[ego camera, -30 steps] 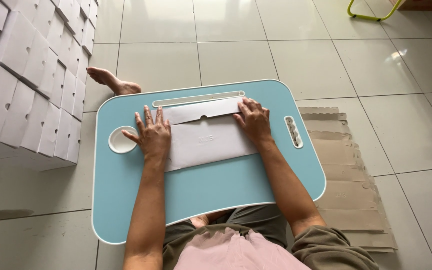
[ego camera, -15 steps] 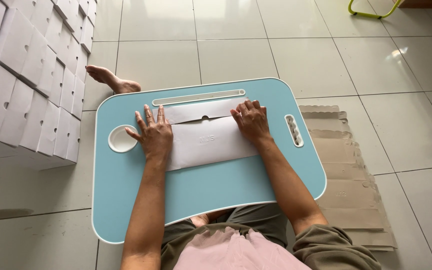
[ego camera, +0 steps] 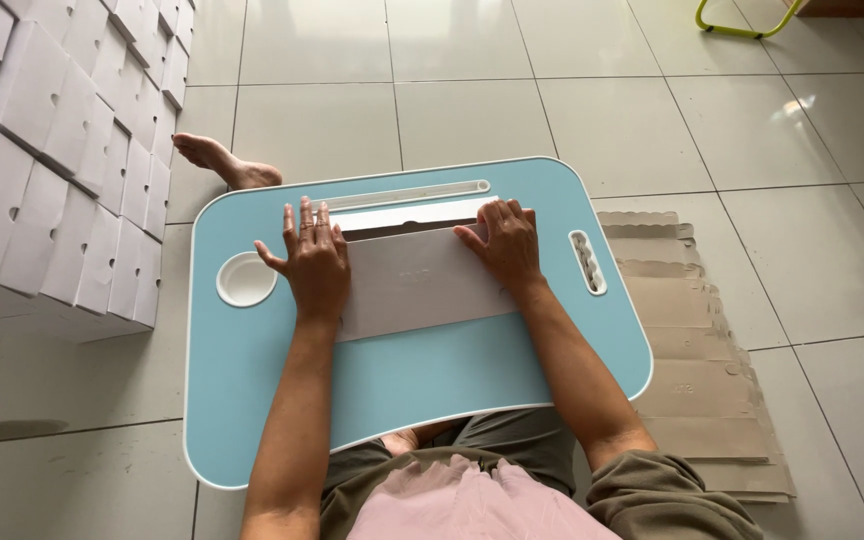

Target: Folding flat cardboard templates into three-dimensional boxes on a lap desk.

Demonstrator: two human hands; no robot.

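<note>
1. Bare skin shows on both arms, and both hands lie flat on a white sheet of cardboard [ego camera: 422,285].
2. The left hand [ego camera: 314,262] is open, palm down, with its fingers spread. It presses on the left end of the cardboard and grips nothing.
3. The right hand [ego camera: 504,243] is open too, palm down. Its fingers lie over the top right edge of the cardboard, where a fold runs across.
4. The cardboard is folded. A grey flap lies in front, and a thin white strip shows behind it, between the two hands.
5. The cardboard lies in the middle of a light blue lap table [ego camera: 432,375] with a white rim.
6. A round white cup hole [ego camera: 246,279] sits in the table just left of the left hand.
7. A long thin slot [ego camera: 407,194] runs along the far side of the table, just past the cardboard.
8. A small white handle hole [ego camera: 588,263] is near the right hand, on the right side of the table.
9. A bare foot [ego camera: 220,160] sticks out past the far left corner of the table.
10. Many white boxes [ego camera: 47,160] are stacked on the floor to the left.
11. Flat brown cardboard pieces [ego camera: 702,350] lie on the grey tile floor [ego camera: 452,90] to the right.
12. A bit of a yellow-green frame [ego camera: 742,20] shows at the top right.
</note>
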